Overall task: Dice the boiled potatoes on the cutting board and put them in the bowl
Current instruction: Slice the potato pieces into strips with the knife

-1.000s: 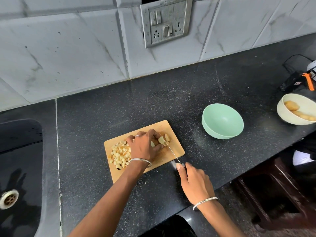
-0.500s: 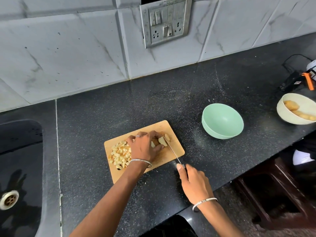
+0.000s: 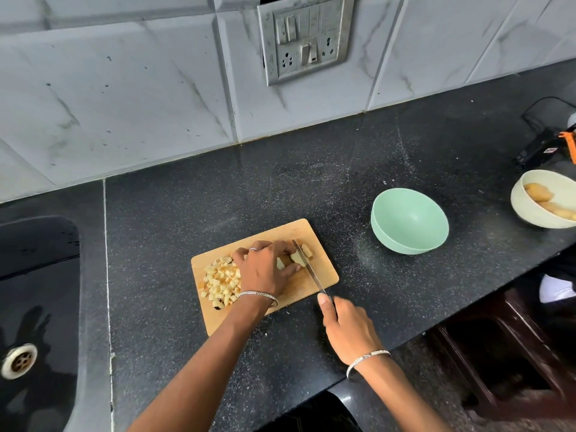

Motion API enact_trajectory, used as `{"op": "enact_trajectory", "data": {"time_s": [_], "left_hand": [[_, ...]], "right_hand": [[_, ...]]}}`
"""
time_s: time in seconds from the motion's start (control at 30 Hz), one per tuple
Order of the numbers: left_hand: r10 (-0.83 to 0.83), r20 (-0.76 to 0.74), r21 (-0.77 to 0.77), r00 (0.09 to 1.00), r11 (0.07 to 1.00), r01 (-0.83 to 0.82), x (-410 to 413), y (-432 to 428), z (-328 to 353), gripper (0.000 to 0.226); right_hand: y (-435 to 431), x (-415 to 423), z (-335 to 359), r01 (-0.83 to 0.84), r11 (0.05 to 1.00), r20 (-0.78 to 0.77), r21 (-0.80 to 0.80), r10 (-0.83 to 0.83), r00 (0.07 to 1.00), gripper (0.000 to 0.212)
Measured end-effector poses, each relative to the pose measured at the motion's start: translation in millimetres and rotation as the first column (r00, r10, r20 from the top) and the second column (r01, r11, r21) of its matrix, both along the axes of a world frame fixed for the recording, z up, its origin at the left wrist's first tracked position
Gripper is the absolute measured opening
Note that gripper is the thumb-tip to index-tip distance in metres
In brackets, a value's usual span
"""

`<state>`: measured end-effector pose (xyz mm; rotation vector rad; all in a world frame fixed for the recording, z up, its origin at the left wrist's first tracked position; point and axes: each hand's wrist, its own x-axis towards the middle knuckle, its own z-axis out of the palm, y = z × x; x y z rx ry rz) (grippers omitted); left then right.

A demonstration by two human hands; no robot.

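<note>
Cream bowl (image 3: 516, 202) cut off, left hand (image 3: 265, 267) half-hiding potato (image 3: 298, 259)

The cutting board (image 3: 324, 275), lower centre, is pale matt wood with a smooth grain. The table (image 3: 218, 198) is black speckled stone, polished and faintly reflective. The knife (image 3: 311, 272) blade is bright metal. The green bowl (image 3: 408, 222) has a smooth satin finish. The wall tiles (image 3: 124, 104), upper frame, are glossy and marble-patterned. The sink (image 3: 37, 275), at left, is glossy black.

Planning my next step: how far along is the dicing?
Done: cubes piled on the cutting board. In hand: left hand steadies a potato piece, right hand slices it with the knife. Left: green bowl empty; potatoes wait in the cream bowl.
</note>
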<state>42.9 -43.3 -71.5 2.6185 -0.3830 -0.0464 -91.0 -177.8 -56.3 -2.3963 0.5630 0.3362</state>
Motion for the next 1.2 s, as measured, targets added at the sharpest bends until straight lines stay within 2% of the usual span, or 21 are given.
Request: {"op": "enact_trajectory", "data": {"time_s": [0.23, 0.4, 0.57, 0.73, 0.93, 1.2], "left_hand": [[0.011, -0.003, 0.018, 1.000, 1.000, -0.011, 0.6, -1.1, 3.0, 0.027], [0.016, -0.007, 0.017, 1.000, 1.000, -0.016, 1.2, -0.7, 3.2, 0.028], [0.018, -0.013, 0.014, 1.000, 1.000, -0.018, 1.7, -0.9, 3.6, 0.029], [0.024, -0.008, 0.008, 1.000, 1.000, -0.024, 0.7, -1.1, 5.1, 0.028], [0.023, -0.023, 0.037, 0.999, 0.999, -0.023, 1.0, -1.3, 3.6, 0.027], [0.042, -0.020, 0.021, 0.999, 0.999, -0.042, -0.4, -0.6, 3.5, 0.027]], "right_hand": [[-2.0, 12.3, 8.5, -0.046, 0.999, -0.024, 0.016, 0.046, 0.999, 0.044], [-0.2, 7.1, 2.3, -0.032, 0.999, 0.026, 0.007, 0.031, 0.999, 0.052], [1.0, 4.0, 4.0, -0.007, 1.000, 0.051, 0.013, 0.006, 0.999, 0.049], [2.7, 3.3, 9.0, -0.019, 1.000, 0.003, 0.000, 0.019, 1.000, 0.044], [9.7, 19.0, 11.2, 0.017, 0.999, -0.087, -0.049, -0.021, 0.996, 0.053], [14.0, 8.4, 16.7, 0.016, 0.994, -0.095, -0.107, -0.026, 0.995, 0.054]]}}
